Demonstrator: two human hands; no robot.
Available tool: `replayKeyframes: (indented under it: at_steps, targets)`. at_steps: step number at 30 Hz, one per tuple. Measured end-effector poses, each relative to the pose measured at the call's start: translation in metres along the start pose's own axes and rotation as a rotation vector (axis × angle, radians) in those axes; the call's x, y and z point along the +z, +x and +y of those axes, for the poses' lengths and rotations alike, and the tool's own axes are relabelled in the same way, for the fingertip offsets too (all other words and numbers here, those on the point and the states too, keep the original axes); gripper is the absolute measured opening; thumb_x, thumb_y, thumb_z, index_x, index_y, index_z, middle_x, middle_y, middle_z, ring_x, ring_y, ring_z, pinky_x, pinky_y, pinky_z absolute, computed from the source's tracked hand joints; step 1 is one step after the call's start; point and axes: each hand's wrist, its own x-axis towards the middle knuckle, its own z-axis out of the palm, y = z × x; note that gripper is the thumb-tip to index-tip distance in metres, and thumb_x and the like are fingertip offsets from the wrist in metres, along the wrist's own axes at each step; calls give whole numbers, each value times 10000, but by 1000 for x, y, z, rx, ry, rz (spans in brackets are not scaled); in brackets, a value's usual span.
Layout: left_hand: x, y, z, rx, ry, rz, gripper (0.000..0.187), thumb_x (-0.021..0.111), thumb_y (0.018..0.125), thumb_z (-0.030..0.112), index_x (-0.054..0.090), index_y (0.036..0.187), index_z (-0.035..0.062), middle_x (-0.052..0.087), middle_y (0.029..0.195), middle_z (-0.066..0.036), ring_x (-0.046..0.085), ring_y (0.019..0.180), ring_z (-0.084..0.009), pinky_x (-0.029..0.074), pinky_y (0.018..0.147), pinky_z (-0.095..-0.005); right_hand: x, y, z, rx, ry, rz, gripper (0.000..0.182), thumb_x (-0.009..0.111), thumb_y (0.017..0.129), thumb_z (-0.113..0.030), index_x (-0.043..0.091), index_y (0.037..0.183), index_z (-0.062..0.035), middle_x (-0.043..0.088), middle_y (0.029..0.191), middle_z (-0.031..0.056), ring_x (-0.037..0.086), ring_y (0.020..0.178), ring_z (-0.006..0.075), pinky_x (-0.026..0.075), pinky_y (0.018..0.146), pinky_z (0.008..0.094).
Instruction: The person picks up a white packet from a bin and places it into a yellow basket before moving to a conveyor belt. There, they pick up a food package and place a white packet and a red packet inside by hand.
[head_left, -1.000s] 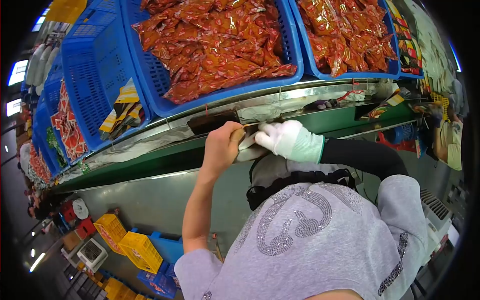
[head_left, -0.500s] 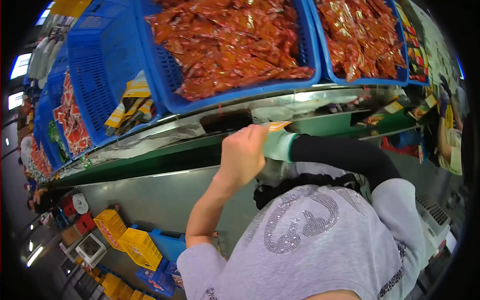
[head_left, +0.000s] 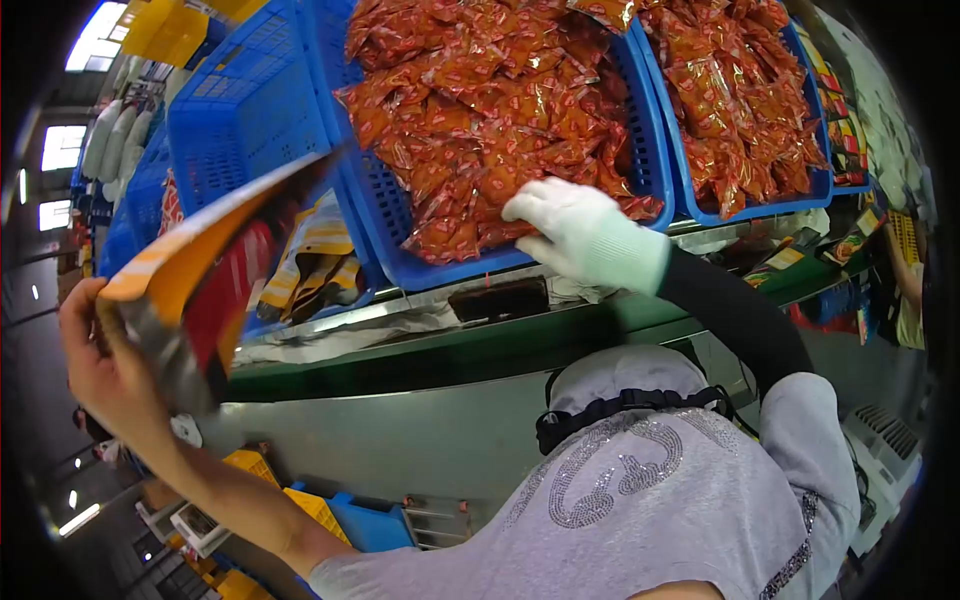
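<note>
My left hand [head_left: 110, 370], bare, is at the far left, its fingers wrapped round the end of an orange, red and silver bag [head_left: 230, 260]. The bag is tilted up to the right and partly blurred. A white glove covers my right hand [head_left: 575, 225], whose thumb and fingers are apart. It is over the front part of a blue crate [head_left: 655, 130] piled with red-orange shiny packets [head_left: 480, 110]; whether the fingertips touch them I cannot tell. Behind the held bag, several yellow and dark bags [head_left: 315, 260] lie in another blue crate [head_left: 255, 110].
A second crate of red packets [head_left: 735, 100] stands to the right. A green-edged conveyor [head_left: 400, 355] runs along the crates' front, with flat colourful bags [head_left: 780, 260] at its right. Beyond the far right end, part of another person's arm [head_left: 905, 265] shows. Yellow crates [head_left: 320, 510] stand lower left.
My hands, close together over the conveyor earlier, have separated. The left has swung far left with the bag; the gloved right has moved up over the red packets. The view has shifted slightly.
</note>
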Motion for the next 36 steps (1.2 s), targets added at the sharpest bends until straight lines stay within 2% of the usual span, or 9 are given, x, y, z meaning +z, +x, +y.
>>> replayKeyframes:
  at_steps: [3, 7, 13, 18, 20, 24, 29, 31, 36]
  targets:
    - [62, -13, -36, 1, 86, -65, 201, 524, 862, -11, 601, 1018, 91, 614, 876, -137, 608, 793, -294, 475, 703, -355, 42, 3, 40, 271, -92, -509, 295, 614, 813, -245, 610, 1042, -59, 606, 1000, 160, 594, 966, 331, 480, 817, 418]
    - [169, -61, -81, -88, 11, -221, 333, 490, 680, -99, 592, 947, 72, 629, 893, -121, 621, 819, -326, 481, 700, -391, 49, 1, 59, 333, -7, -467, 275, 595, 850, -301, 631, 1012, -82, 636, 960, 165, 620, 914, 350, 487, 774, 450]
    - [230, -103, -111, -183, -38, -454, 320, 498, 744, -72, 608, 1010, 69, 632, 986, -169, 592, 908, -401, 470, 771, -434, 58, -33, 60, 101, -243, -100, 168, 569, 738, -89, 606, 901, -111, 598, 895, 76, 619, 864, 256, 511, 658, 389]
    - [198, -66, 21, -133, -240, -157, 229, 589, 848, 16, 594, 1076, 0, 619, 1074, -159, 588, 994, -295, 443, 878, -344, -32, -108, 50, 147, 141, 552, 81, 517, 852, -84, 563, 917, -65, 564, 766, 124, 602, 674, 263, 475, 612, 382]
    - [186, -64, 114, -60, -484, -145, 210, 615, 859, 49, 608, 1065, 9, 637, 1054, -125, 602, 973, -250, 463, 866, -338, -111, -149, 22, 571, 417, 569, 102, 500, 892, -84, 564, 962, -48, 592, 782, 96, 623, 707, 195, 479, 620, 369]
    - [193, -92, 293, 471, -997, -445, 225, 687, 777, 19, 639, 997, 20, 658, 1004, -139, 638, 931, -264, 508, 811, -336, -181, -219, 8, 610, 537, 908, 163, 479, 936, -141, 551, 1004, -12, 575, 808, 4, 547, 702, 97, 443, 622, 297]
    - [233, -137, 437, 558, -1021, -468, 283, 688, 745, 77, 624, 1017, 29, 651, 981, -146, 559, 1069, -287, 387, 953, -437, -184, -273, 29, 670, 49, 773, 131, 508, 920, -115, 560, 991, -18, 555, 778, 31, 500, 720, 92, 424, 670, 259]
    - [261, -158, 450, 641, -699, -801, 200, 679, 721, 86, 652, 912, 31, 630, 1021, -153, 506, 1139, -269, 284, 994, -546, -171, -279, 51, 616, 70, 731, 117, 511, 913, -107, 556, 982, -23, 541, 746, 55, 506, 700, 111, 430, 658, 270]
    - [223, -175, 404, 637, -706, -812, 78, 650, 688, 7, 673, 746, 52, 584, 1110, -174, 430, 1242, -315, 169, 1038, -644, -135, -278, 89, 340, 324, 354, 112, 496, 890, -103, 544, 957, -27, 584, 775, 121, 595, 739, 272, 467, 687, 350]
